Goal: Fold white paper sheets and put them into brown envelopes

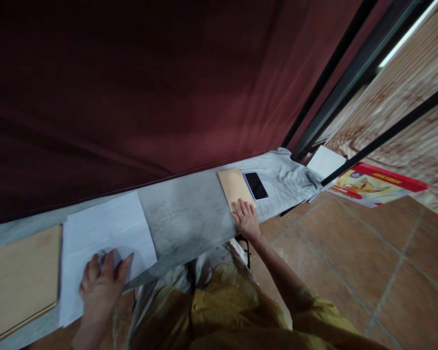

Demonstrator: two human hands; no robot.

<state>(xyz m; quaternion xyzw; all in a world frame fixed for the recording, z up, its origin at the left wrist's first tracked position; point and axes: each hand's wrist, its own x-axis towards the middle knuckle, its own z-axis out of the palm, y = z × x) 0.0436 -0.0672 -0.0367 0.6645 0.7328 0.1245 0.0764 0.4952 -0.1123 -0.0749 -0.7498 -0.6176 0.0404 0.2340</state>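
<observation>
My left hand (pixel 104 287) rests on a stack of white paper sheets (pixel 111 221), its fingers spread over the lower part. Left of the sheets lies a stack of tan envelopes (pixel 25 274), close against their edge. Over on the right, my right hand (pixel 246 219) lies flat on the near end of a smaller tan envelope (pixel 235 187), fingers stretched out. A phone (pixel 256 185) with a dark screen sits just right of that envelope, apart from my fingers.
A grey cloth (pixel 186 209) covers the long narrow table. Behind it hangs a dark red curtain (pixel 149 97). Black metal poles (pixel 328 73) stand at the right. Beyond the table's right end are a white box (pixel 326 161) and a red and yellow printed box (pixel 375 187) near the tiled floor (pixel 350 248).
</observation>
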